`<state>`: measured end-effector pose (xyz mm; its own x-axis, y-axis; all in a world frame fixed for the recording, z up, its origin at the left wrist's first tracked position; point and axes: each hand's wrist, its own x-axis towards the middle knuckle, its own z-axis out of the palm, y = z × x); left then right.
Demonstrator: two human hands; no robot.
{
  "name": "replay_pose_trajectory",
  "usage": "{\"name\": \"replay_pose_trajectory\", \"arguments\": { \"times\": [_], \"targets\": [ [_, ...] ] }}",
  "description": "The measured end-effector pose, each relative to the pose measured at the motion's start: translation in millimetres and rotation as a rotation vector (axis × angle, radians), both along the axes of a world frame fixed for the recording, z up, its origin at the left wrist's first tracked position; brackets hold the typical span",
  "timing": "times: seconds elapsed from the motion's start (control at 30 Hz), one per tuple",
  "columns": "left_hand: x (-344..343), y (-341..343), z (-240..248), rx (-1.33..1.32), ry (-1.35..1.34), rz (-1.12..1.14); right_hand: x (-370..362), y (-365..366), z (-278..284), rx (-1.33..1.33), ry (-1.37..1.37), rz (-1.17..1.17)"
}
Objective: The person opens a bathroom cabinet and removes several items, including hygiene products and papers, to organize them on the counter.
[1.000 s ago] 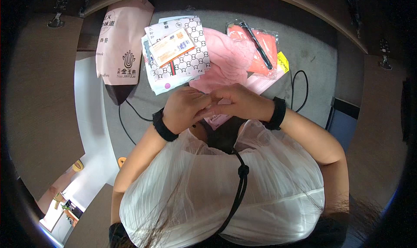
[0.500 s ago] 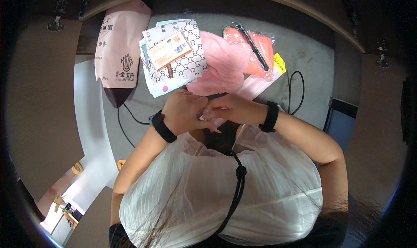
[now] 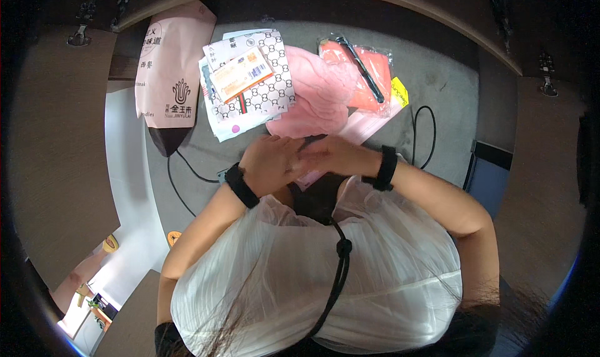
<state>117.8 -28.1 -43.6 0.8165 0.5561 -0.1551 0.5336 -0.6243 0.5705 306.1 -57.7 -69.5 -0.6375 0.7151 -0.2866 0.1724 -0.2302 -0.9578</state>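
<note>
My left hand [image 3: 270, 163] and my right hand [image 3: 342, 159] meet close to my body at the near edge of the grey table [image 3: 447, 116]. Their fingers overlap and are closed around something hidden between them. Just beneath the hands, the end of a long pale pink box [image 3: 377, 124] shows. Beyond them lies a fluffy pink cloth [image 3: 315, 94], partly covering that box. Each wrist wears a black band.
To the left are patterned flat packages [image 3: 278, 60] with a small white-and-orange box [image 3: 242, 74] on top. A pink paper bag [image 3: 169, 63] lies farther left. Back right, a black stick-shaped item [image 3: 362, 71] rests on a clear-wrapped coral package [image 3: 377, 64]. A black cable [image 3: 415, 132] loops at right.
My hands have come closer together and overlap more. A clear, crumpled piece seen between the fingers before is now hidden.
</note>
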Motion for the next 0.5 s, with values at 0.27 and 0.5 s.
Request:
{"name": "replay_pose_trajectory", "arguments": {
  "times": [0.27,0.5],
  "targets": [
    [-8.8,10.1,1.9,-0.214,0.136,0.301,54.3,48.8,-31.9,0.104,-0.458,-1.050],
    [-26.6,20.2,-27.6,0.292,-0.007,0.353,51.0,49.1,-25.9,-0.426,-0.088,-0.794]
  ]
}}
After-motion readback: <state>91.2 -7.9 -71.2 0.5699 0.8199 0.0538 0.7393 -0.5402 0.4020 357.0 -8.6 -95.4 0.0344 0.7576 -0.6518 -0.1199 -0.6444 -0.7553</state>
